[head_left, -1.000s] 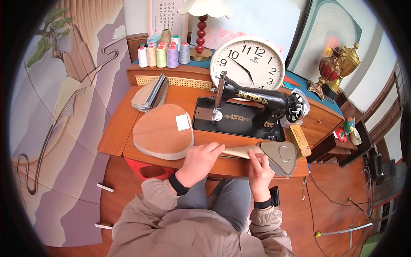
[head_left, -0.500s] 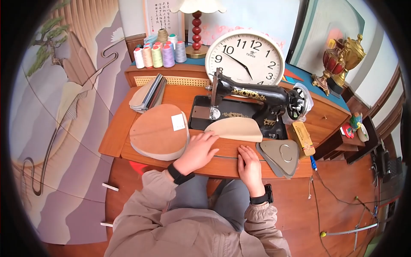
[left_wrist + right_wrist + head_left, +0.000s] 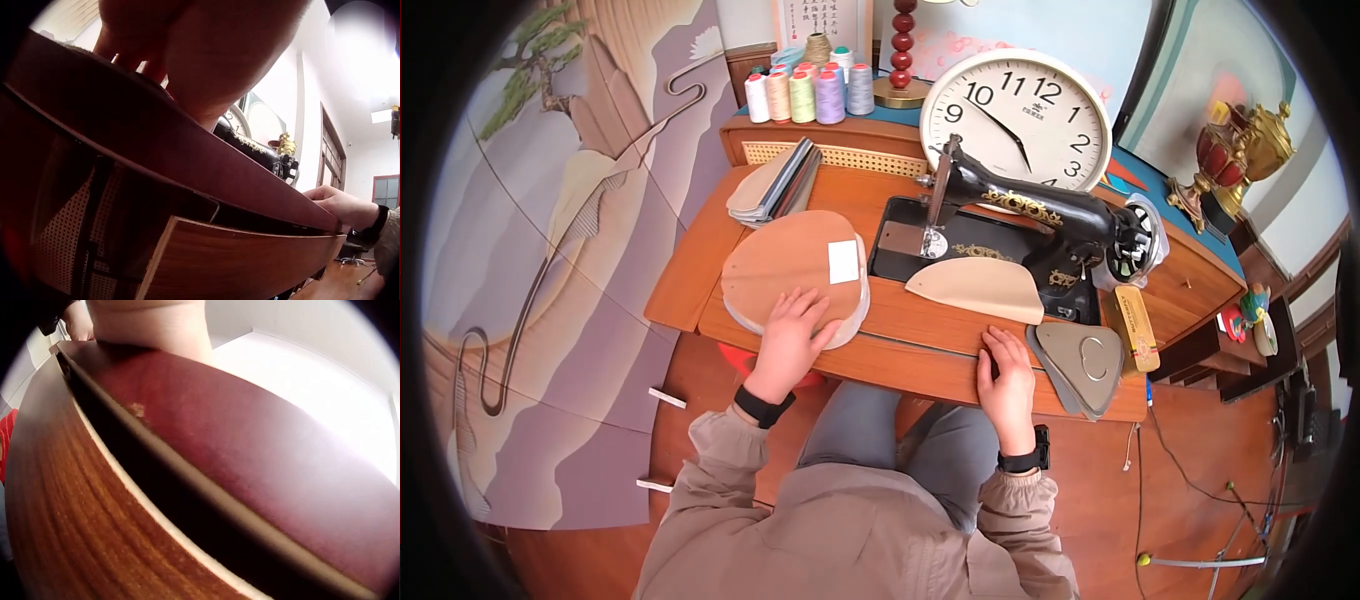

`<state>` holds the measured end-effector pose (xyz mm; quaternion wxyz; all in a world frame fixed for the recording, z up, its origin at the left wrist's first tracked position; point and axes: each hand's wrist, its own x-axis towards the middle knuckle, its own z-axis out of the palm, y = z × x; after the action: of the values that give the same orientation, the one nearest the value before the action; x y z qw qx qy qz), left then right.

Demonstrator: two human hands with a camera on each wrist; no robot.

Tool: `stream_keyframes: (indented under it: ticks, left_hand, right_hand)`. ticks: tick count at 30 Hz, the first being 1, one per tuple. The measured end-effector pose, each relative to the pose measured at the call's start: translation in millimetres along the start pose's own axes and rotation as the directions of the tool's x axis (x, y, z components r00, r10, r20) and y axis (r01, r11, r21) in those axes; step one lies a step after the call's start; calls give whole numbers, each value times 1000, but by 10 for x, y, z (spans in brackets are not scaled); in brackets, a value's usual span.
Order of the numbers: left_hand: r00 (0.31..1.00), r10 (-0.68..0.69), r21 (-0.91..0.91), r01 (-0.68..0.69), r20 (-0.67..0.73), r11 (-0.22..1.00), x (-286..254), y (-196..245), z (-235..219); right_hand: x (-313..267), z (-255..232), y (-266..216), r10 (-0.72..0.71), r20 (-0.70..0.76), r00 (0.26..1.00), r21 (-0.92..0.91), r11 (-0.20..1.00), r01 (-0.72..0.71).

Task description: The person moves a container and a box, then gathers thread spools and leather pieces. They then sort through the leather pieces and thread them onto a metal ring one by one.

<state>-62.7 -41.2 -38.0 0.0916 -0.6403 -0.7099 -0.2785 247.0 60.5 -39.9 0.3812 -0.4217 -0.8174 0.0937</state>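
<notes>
My left hand [image 3: 793, 338] lies with its fingers spread on the near edge of a stack of rounded brown sheets [image 3: 775, 255], which bears a white label [image 3: 843, 262]. At the table's front edge, my right hand [image 3: 1008, 378] rests with loosely bent fingers, holding nothing. Just beyond it a beige half-oval sheet [image 3: 980, 287] lies flat, overlapping the black base of the sewing machine [image 3: 1025, 203]. To the right of that hand are grey rounded-triangle sheets [image 3: 1080, 365] with a thin metal ring [image 3: 1094, 357] on top. Both wrist views mostly show the table edge [image 3: 187, 156] below the hands.
A fanned stack of sheets [image 3: 775, 185] stands at the back left. Thread spools [image 3: 829, 97], a lamp [image 3: 902, 60] and a large clock [image 3: 1025, 120] line the raised shelf behind. At the right are a yellow tin [image 3: 1136, 330] and gold trophies [image 3: 1255, 165].
Both hands have let go of the beige sheet, which now lies flat by the sewing machine. My left hand has moved left onto the brown stack. My right hand has come down on the table edge.
</notes>
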Motion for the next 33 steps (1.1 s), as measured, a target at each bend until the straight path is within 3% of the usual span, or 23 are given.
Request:
stream_keyframes:
  ticks: [8, 11, 13, 15, 17, 18, 20, 21, 24, 26, 28, 29, 30, 31, 32, 33]
  left_hand:
    - [995, 18, -145, -33, -102, 989, 34, 62, -82]
    - [993, -94, -300, 69, -71, 951, 26, 97, -118]
    - [969, 95, -305, -164, -230, 938, 21, 284, -170]
    - [972, 159, -430, -221, -176, 875, -47, 523, -138]
    - [962, 254, -530, -267, -98, 805, -114, 755, -102]
    - [943, 322, -545, -312, -80, 778, -145, 860, -76]
    - [928, 363, -588, -337, -77, 735, -184, 991, -15]
    - [921, 385, -609, -336, -54, 718, -185, 1024, 6]
    - [911, 410, -557, -365, -48, 746, -130, 1005, 16]
    - [951, 307, -364, -294, -22, 884, -95, 881, 60]
    - [960, 276, -395, -269, -39, 879, -45, 788, 141]
    - [989, 139, -507, -90, 59, 857, 6, 799, 110]
    - [985, 9, -593, 96, 172, 799, 44, 832, 106]
    - [955, -110, -689, 276, 275, 670, 72, 868, 141]
    - [958, -107, -693, 269, 268, 669, 105, 905, 169]
    - [991, -83, -637, 130, 104, 760, 137, 940, 190]
  right_hand:
    - [-10, 9, -14, -1, 17, 1000, -15, 1000, 2]
    - [-13, 6, -29, -21, 19, 1000, -52, 998, 22]
    - [-30, -38, -124, 56, 56, 997, 41, 997, -58]
    - [-45, -108, -305, 137, 99, 986, 126, 981, -149]
    - [-64, -148, -487, 79, -16, 997, 371, 926, -67]
    - [-94, -161, -442, 88, -15, 996, 365, 928, -76]
    - [-179, -202, -221, -112, 98, 989, 311, 947, 76]
    - [-229, -231, -96, -102, 180, 978, 310, 950, 42]
    - [-284, -343, 144, 25, 224, 974, 309, 946, -95]
    - [-314, -391, 219, 95, 198, 976, 353, 922, -162]
    - [-335, -385, 338, 190, 168, 967, 462, 851, -248]
    - [-336, -396, 382, 341, 257, 904, 370, 830, -418]
    - [-323, -357, 404, 345, 252, 904, 363, 833, -418]
    - [-278, -267, 367, 378, 184, 907, 487, 767, -418]
    - [-228, -200, 326, 413, 119, 903, 607, 689, -396]
    - [-199, -209, 277, 405, 71, 912, 498, 778, -384]
